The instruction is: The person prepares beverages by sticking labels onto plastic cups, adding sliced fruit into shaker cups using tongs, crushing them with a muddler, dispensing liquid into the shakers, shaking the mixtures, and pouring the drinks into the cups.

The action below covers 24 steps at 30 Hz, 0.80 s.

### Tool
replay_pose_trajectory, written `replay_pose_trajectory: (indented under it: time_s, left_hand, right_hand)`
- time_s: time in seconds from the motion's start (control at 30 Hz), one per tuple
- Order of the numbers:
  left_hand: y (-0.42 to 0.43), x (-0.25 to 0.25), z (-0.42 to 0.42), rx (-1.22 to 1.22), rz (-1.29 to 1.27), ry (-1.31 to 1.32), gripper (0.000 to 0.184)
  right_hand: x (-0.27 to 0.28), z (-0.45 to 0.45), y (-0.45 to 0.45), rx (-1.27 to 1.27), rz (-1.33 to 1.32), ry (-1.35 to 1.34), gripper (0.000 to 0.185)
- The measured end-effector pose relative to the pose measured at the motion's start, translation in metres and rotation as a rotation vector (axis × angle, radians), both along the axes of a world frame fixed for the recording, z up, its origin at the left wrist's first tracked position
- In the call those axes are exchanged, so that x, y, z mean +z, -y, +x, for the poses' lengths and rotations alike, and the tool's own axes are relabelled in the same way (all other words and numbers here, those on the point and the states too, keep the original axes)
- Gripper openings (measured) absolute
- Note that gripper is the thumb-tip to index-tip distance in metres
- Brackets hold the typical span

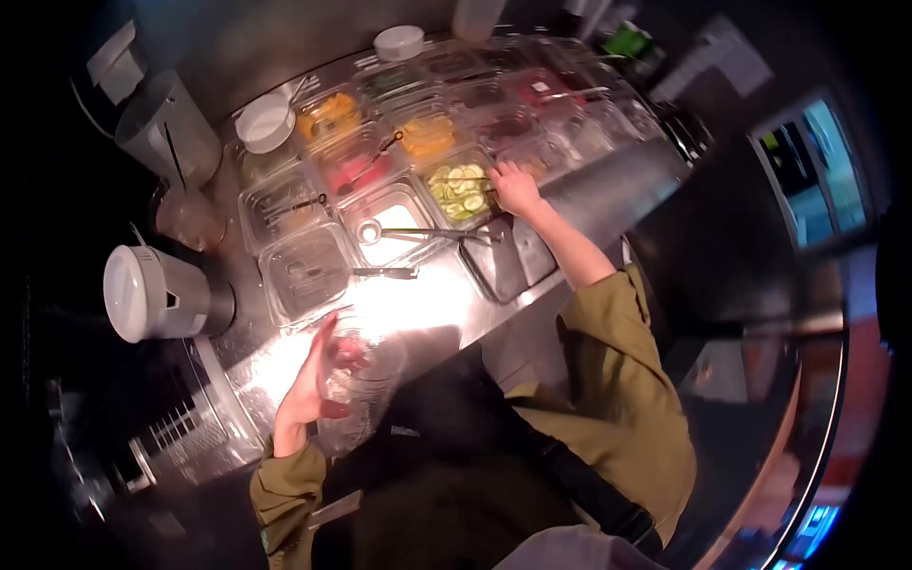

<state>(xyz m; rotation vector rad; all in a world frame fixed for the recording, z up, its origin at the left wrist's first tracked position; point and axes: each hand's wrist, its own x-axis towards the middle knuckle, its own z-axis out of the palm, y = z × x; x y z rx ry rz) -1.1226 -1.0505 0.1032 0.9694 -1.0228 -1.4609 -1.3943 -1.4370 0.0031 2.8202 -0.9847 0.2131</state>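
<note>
My left hand (313, 380) is closed around the side of a clear plastic container (366, 404), with some pale and reddish contents blurred inside. It is held at the counter's front edge. My right hand (518, 188) reaches to the right rim of a clear bin of sliced cucumbers (458, 190). Its fingers are closed on a thin dark utensil (473, 179) that extends over the slices; its exact kind is unclear. Left of the cucumbers, a bin of white contents (394, 214) has a long-handled ladle (372, 231) lying across it.
Around these stand bins of pink food (347, 173) and orange slices (426, 136), plus a lidded bin (306, 274). A metal pan (508, 261) sits at the counter's front. White tubs (142, 293) and a jug (171, 128) occupy the left side.
</note>
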Motion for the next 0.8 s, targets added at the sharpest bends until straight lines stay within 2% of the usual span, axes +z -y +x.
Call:
replay_pose_trajectory:
  time_s: [0.07,0.1,0.2,0.33,0.37,0.47,0.57,0.67,0.8]
  left_hand:
    - [0.007,-0.011,-0.023,0.231,0.077,-0.093,0.128]
    - [0.013,-0.01,-0.036,0.315,0.153,-0.076,0.128]
    - [0.038,0.008,-0.087,0.513,0.226,-0.164,0.124]
    - [0.063,0.01,-0.131,0.62,0.224,-0.103,0.124]
    - [0.066,0.007,-0.138,0.642,0.217,-0.094,0.123]
    - [0.077,0.006,-0.159,0.731,0.239,-0.13,0.122]
    - [0.094,0.01,-0.173,0.732,0.236,-0.123,0.12]
    - [0.105,0.015,-0.18,0.714,0.239,-0.097,0.119]
    - [0.108,0.01,-0.18,0.705,0.252,-0.082,0.12]
  right_hand:
    - [-0.008,0.008,0.04,0.151,0.013,-0.133,0.039]
    - [-0.019,0.009,0.061,0.284,-0.07,-0.206,0.04]
    - [0.005,0.017,0.074,0.438,0.08,-0.269,0.04]
    - [0.048,0.025,0.091,0.564,0.151,-0.335,0.039]
    - [0.046,0.026,0.098,0.631,0.067,-0.304,0.037]
    - [0.037,0.038,0.104,0.742,0.046,-0.22,0.028]
    - [0.047,0.057,0.095,0.738,-0.031,-0.279,0.018]
    - [0.055,0.066,0.1,0.842,-0.052,-0.369,0.013]
    - [0.013,0.069,0.093,0.845,-0.091,-0.305,0.012]
